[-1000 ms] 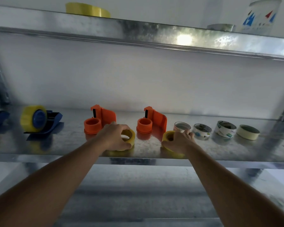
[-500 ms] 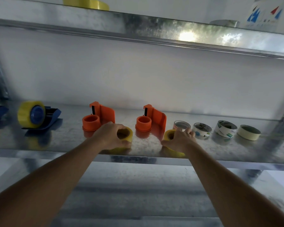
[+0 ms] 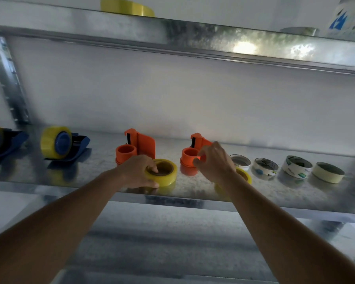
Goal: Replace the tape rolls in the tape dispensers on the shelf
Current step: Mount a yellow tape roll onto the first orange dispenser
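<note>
Two orange tape dispensers stand on the metal shelf [image 3: 193, 193], both with bare hubs: one on the left [image 3: 134, 149], one on the right [image 3: 190, 156]. My left hand [image 3: 136, 171] grips a yellow tape roll [image 3: 162, 172] lying flat near the shelf's front edge, fingers inside its core and thumb on the outer side. My right hand [image 3: 214, 160] is raised at the right dispenser, its curled fingers touching the hub and back plate. A second yellow roll [image 3: 243, 175] lies flat on the shelf, partly hidden behind my right wrist.
Two blue dispensers loaded with yellow tape sit at the left, one [image 3: 59, 145] in full view and one [image 3: 0, 140] cut by the frame edge. Several small tape rolls [image 3: 264, 168] line the shelf at the right. The upper shelf [image 3: 172, 35] carries another yellow roll [image 3: 127, 8].
My right hand let go of its yellow roll, which now lies on the shelf, and rose to the right orange dispenser. My left hand laid its roll flat, still holding it.
</note>
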